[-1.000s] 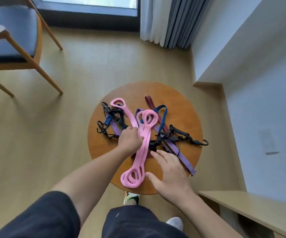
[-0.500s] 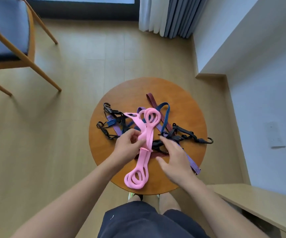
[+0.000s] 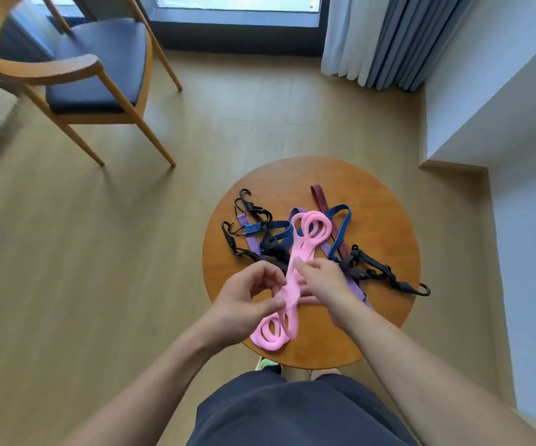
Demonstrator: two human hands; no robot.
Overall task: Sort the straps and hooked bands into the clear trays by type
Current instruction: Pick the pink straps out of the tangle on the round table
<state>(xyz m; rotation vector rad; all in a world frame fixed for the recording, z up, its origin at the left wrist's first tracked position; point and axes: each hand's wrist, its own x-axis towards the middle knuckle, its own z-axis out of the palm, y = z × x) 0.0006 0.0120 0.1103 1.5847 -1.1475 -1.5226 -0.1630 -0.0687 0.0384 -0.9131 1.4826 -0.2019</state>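
Note:
Two pink rubber straps (image 3: 305, 243) with ring ends lie stacked together over the pile on the round wooden table (image 3: 385, 220). My left hand (image 3: 247, 300) pinches their middle from the left with thumb and fingers. My right hand (image 3: 324, 280) grips the same middle section from the right. Under them lie hooked bands: a blue one (image 3: 340, 225), a purple one (image 3: 250, 243), a dark red one (image 3: 323, 201), and black hooks (image 3: 398, 281) at both sides. No clear trays are in view.
A wooden chair (image 3: 92, 69) with a dark seat stands on the floor at the upper left. A white wall corner (image 3: 485, 123) and grey curtains (image 3: 389, 37) close the right side. A light wooden ledge sits at the lower right edge.
The two pink straps have been gathered into one stack. My right hand has come in from the table's near edge to grip their middle beside my left hand. The camera has tilted up.

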